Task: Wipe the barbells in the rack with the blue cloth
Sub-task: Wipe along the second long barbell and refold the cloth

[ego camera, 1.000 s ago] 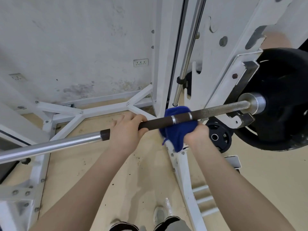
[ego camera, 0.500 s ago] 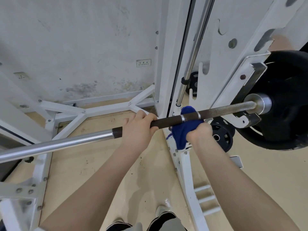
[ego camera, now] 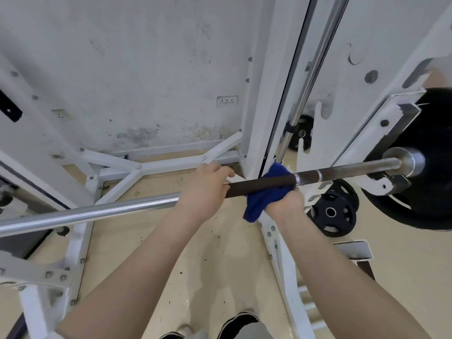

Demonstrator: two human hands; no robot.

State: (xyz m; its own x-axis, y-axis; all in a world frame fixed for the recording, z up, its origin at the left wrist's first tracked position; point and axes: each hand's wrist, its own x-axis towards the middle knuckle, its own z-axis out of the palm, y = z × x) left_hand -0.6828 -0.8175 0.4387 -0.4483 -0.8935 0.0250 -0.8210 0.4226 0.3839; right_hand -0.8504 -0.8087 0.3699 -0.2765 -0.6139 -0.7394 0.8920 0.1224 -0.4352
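Both hands grip the bar (ego camera: pixel 256 185), the right hand (ego camera: pixel 283 203) wrapping the cloth (ego camera: pixel 259 204) around its dark part, left hand (ego camera: pixel 204 189) bare; most wiping seems left.

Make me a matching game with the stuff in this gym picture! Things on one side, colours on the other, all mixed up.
Things:
1. cloth
2. weight plate on the floor
3. rack frame
4. bar's left part

Colours:
A. white
B. shiny silver
C. blue
D. black

Pairs: 1-C, 2-D, 3-A, 4-B
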